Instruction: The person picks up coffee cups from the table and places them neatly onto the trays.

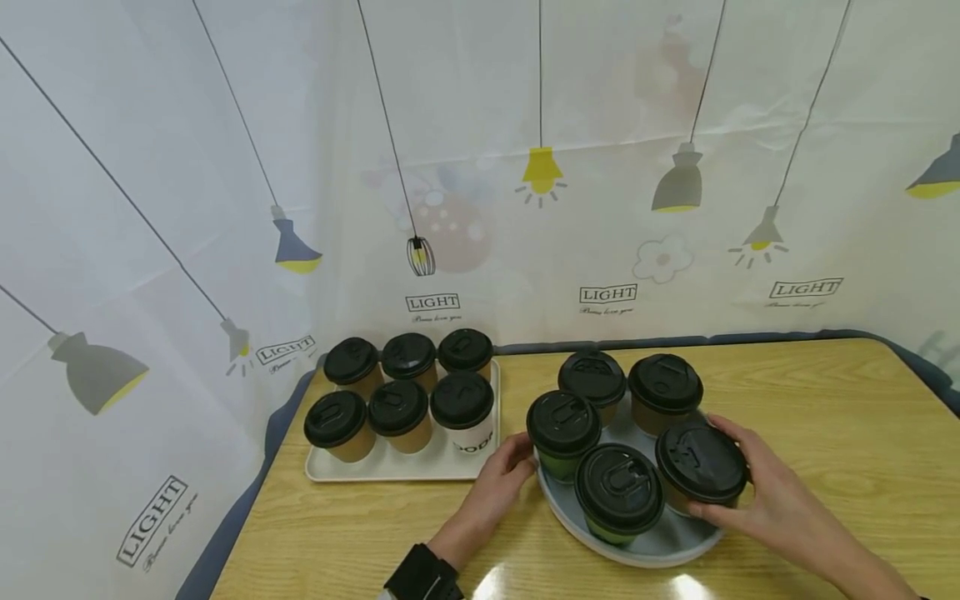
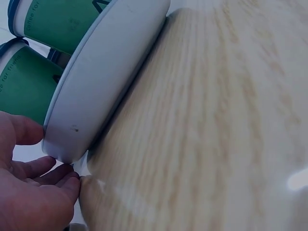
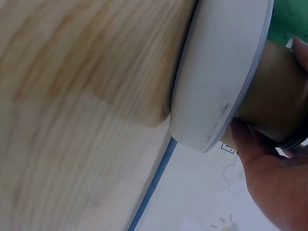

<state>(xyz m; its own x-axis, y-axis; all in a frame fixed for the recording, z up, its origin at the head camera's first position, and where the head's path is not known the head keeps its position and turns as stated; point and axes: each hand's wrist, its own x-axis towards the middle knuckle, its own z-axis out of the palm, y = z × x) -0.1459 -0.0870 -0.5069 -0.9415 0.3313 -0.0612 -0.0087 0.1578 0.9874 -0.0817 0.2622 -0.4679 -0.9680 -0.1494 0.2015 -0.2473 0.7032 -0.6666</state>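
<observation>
A round grey-white tray [image 1: 663, 556] stands on the wooden table, carrying several paper cups with black lids. My right hand [image 1: 772, 492] grips a brown cup [image 3: 274, 91] by its side at the tray's right; its black lid [image 1: 701, 462] faces up. At the left edge, my left hand [image 1: 498, 485] holds the tray's rim, thumb on the upper side and fingertips low against its outer wall [image 2: 98, 82]. Close to that hand are a green cup [image 1: 562, 462] and another green cup [image 1: 618, 492] in front. Two more lidded cups, one of them the brown cup [image 1: 663, 392], stand at the back.
A cream rectangular tray [image 1: 390, 473] to the left holds two rows of black-lidded cups, mostly brown, with a white lettered cup [image 1: 468, 433] at its front right corner. A white curtain [image 1: 480, 100] printed with lamps hangs behind the table [image 1: 847, 417].
</observation>
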